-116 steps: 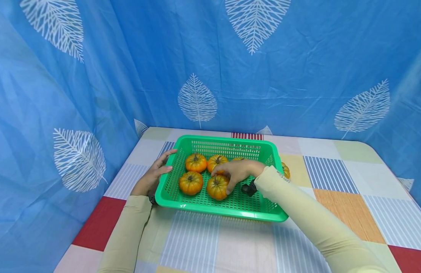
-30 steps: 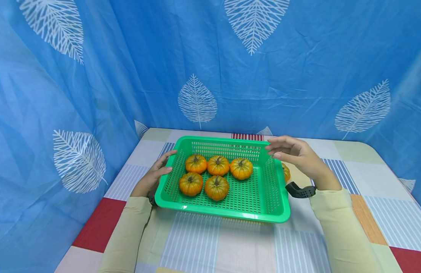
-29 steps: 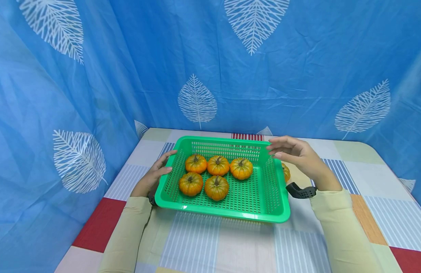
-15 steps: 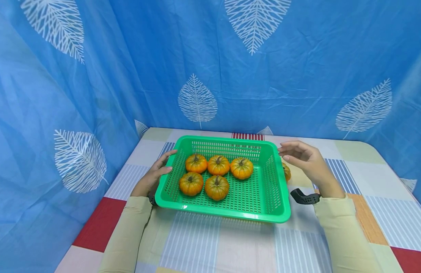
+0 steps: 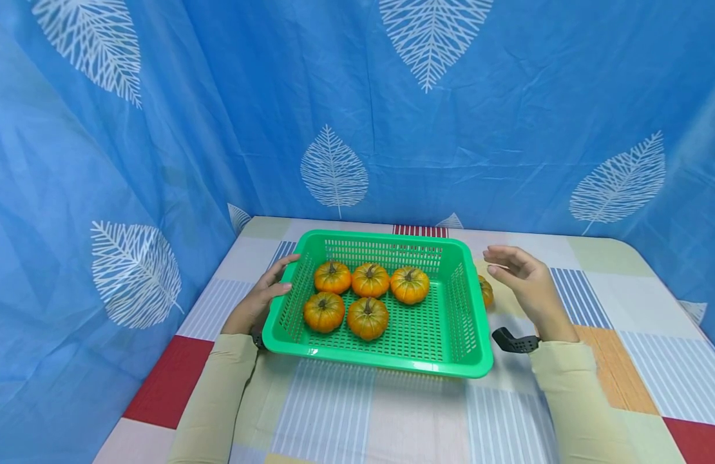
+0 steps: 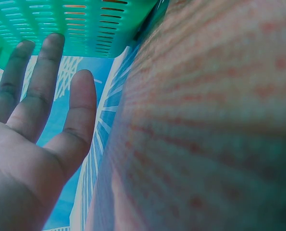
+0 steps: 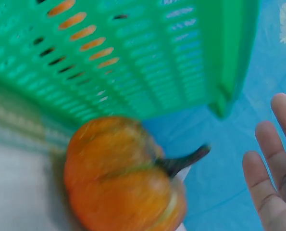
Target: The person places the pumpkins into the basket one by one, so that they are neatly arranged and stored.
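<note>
A green slotted plastic basket (image 5: 375, 366) holds several small orange pumpkins (image 5: 368, 319) in two rows toward its left side. My left hand (image 5: 263, 298) lies along the basket's left end, fingers extended; in the left wrist view its fingertips reach the slotted wall. Beyond the right end, my right hand (image 5: 525, 280) hovers with relaxed fingers and nothing in them. One more pumpkin (image 7: 123, 178) sits on the table against the outside of the right wall, its dark stem pointing toward that hand. From the head view the rim hides most of this pumpkin.
A patchwork checked cloth (image 5: 415, 425) covers the table. Blue curtains (image 5: 496, 129) with white leaf prints hang at the back and sides. The basket's right part shows its bare slotted floor (image 5: 418, 335).
Earlier my right hand was on the front-row pumpkin inside the basket. It let go, rose over the right rim, then moved right and down outside it. The left hand stays put.
</note>
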Demonstrator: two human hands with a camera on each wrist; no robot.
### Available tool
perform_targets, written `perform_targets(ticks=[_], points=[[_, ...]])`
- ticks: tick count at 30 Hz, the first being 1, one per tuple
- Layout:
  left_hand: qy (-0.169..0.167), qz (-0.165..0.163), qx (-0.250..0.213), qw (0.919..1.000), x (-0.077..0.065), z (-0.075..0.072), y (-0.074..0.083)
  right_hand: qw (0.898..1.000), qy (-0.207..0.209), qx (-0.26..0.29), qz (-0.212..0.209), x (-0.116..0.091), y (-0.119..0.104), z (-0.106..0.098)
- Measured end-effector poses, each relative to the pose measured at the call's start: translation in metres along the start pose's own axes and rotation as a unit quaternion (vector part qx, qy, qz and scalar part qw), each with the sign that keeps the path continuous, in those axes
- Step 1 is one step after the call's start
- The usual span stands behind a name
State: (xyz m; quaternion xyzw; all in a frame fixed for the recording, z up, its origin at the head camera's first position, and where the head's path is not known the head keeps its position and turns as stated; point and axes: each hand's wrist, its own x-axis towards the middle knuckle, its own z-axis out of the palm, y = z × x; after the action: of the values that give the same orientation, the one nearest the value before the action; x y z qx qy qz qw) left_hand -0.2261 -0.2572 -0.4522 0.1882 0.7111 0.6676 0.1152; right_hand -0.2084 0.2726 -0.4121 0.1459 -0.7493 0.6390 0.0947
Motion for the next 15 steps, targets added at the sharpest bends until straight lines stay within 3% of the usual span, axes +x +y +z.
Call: perform_targets(ticks=[3, 9, 15], points=[[-0.001, 0.006, 0.004, 1.0000, 0.000, 0.000, -0.001, 1.000, -0.005, -0.009, -0.005, -0.001, 0.008, -0.001], [-0.006, -0.001, -0.019, 0.9998, 0.000, -0.002, -0.003, 0.994, -0.080, 0.068, -0.040, -0.002, 0.027, -0.007], [-0.009, -0.002, -0.027, 0.9996, 0.001, -0.003, -0.005, 0.993, -0.103, 0.055, -0.002, -0.005, 0.040, -0.011]])
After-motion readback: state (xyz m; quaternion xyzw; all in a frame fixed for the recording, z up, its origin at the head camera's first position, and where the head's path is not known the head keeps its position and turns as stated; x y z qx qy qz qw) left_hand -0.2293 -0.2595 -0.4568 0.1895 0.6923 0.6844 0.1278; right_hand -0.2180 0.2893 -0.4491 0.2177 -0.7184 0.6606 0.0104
